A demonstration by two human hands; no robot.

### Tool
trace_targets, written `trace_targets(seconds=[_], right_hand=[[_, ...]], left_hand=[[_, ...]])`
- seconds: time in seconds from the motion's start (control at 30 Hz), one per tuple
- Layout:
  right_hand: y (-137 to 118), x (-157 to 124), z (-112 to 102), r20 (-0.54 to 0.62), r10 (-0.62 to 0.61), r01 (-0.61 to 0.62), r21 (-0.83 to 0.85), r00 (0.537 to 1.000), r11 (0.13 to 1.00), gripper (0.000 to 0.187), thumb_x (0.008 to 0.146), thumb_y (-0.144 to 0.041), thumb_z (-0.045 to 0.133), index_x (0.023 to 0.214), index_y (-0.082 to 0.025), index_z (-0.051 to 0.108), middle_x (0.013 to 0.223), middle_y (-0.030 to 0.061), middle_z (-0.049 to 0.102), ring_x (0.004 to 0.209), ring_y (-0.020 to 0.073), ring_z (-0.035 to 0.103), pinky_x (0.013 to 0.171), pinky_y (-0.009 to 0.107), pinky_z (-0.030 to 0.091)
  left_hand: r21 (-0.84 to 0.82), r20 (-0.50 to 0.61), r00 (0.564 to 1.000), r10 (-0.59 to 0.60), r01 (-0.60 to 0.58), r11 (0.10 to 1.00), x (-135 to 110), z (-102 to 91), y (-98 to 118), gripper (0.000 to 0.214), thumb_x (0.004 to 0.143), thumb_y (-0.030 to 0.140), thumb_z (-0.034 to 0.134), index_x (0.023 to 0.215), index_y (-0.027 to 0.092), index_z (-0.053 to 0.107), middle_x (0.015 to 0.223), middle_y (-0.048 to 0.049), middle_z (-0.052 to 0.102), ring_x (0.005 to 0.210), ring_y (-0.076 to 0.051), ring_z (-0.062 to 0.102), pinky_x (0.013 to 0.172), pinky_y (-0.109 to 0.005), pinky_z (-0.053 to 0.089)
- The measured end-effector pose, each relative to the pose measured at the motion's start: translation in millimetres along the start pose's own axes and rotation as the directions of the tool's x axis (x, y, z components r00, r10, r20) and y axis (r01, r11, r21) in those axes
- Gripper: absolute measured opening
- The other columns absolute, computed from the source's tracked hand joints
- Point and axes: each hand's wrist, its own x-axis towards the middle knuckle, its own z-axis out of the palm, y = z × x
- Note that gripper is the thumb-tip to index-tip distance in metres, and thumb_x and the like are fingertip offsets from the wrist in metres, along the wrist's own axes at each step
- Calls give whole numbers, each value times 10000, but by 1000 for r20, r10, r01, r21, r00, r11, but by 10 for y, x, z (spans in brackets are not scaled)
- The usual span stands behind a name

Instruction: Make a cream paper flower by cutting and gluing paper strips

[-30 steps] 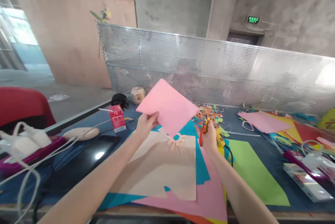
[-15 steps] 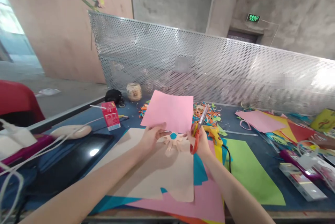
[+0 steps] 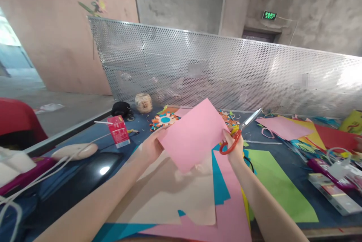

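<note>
A square sheet of pink paper (image 3: 195, 136) is held up above the table, turned so one corner points up. My left hand (image 3: 152, 146) grips its left corner, and my right hand (image 3: 235, 147) pinches the right corner. Red-handled scissors (image 3: 250, 119) are also in my right hand, blades pointing up and to the right. Beneath the sheet lies a large beige paper (image 3: 166, 200), with pale petal-like pieces partly covered by the pink sheet. Behind it, a paper flower with a blue centre (image 3: 165, 120) rests on coloured scraps.
Pink paper (image 3: 230, 196) and green paper (image 3: 277, 185) lie to the right. A red drink carton (image 3: 118, 132), a dark tablet-like panel (image 3: 82, 181) and white cables are at left. A perforated metal screen (image 3: 169, 61) runs along the back; a grey-white box (image 3: 333, 193) sits far right.
The pink sheet has turned from roughly square-on to corner-up and lower. My hands have spread apart to its side corners. The scissors have tilted rightward, and the blue-centred flower behind is uncovered.
</note>
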Motion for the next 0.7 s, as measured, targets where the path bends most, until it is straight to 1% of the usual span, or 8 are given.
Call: trace_targets(seconds=[0.07, 0.13, 0.2, 0.27, 0.33, 0.47, 0.6, 0.7], right_hand=[[-14, 20, -12, 25, 10, -10, 1, 1000, 1000, 328, 603, -350, 662, 712, -218, 382, 443, -127, 379, 344, 55, 384, 361, 198, 370], [-17, 21, -12, 73, 28, -27, -15, 997, 1000, 317, 596, -337, 671, 705, -212, 401, 434, -125, 374, 337, 55, 372, 355, 200, 363], [-10, -2, 0, 128, 48, -43, -44, 991, 998, 317, 577, -322, 691, 703, -203, 425, 436, -115, 398, 340, 60, 383, 358, 210, 369], [4, -46, 21, 175, 60, -48, -72, 983, 996, 328, 555, -310, 715, 704, -197, 446, 455, -101, 436, 358, 68, 407, 375, 219, 380], [17, -101, 47, 211, 65, -47, -88, 975, 995, 334, 543, -299, 732, 707, -198, 459, 486, -93, 455, 389, 72, 421, 399, 220, 384], [30, -205, 87, 250, 53, -33, -82, 967, 996, 388, 515, -275, 757, 729, -218, 439, 583, -81, 479, 459, 72, 415, 438, 215, 367], [44, -265, 106, 299, 35, -18, -60, 953, 998, 393, 525, -247, 752, 760, -221, 438, 717, -52, 522, 531, 80, 446, 503, 229, 392], [73, -301, 121, 336, 54, -40, -49, 940, 998, 336, 554, -232, 733, 741, -210, 455, 624, -67, 474, 506, 80, 422, 490, 227, 371]], left_hand=[[68, 88, 989, -117, 112, 991, -24, -23, 118, 283, 535, 327, 695, 755, 151, 687, 721, -56, 704, 630, -214, 630, 547, -286, 482], [176, 218, 940, -261, 225, 958, -62, -33, 218, 328, 514, 352, 723, 780, 163, 699, 752, -71, 708, 668, -229, 640, 582, -292, 487], [299, 281, 893, -351, 266, 916, -98, -28, 260, 353, 496, 293, 759, 819, 161, 699, 780, -84, 710, 671, -234, 642, 594, -296, 482], [430, 294, 874, -388, 241, 870, -116, -14, 235, 344, 509, 274, 771, 822, 153, 695, 782, -86, 707, 640, -219, 634, 578, -288, 470], [517, 272, 900, -341, 163, 840, -107, -5, 164, 329, 538, 338, 760, 799, 150, 689, 755, -71, 701, 602, -193, 614, 553, -272, 454], [447, 178, 982, -67, -20, 894, -45, -20, 20, 382, 544, 416, 749, 804, 147, 673, 714, -36, 681, 596, -167, 587, 562, -257, 443], [355, 96, 991, 96, -124, 926, -8, -26, -50, 444, 542, 482, 730, 837, 163, 637, 778, -22, 680, 658, -154, 585, 628, -253, 453], [351, 104, 989, 106, -136, 926, -22, -12, -85, 445, 570, 497, 707, 843, 156, 620, 784, -35, 680, 646, -153, 587, 624, -267, 463]])
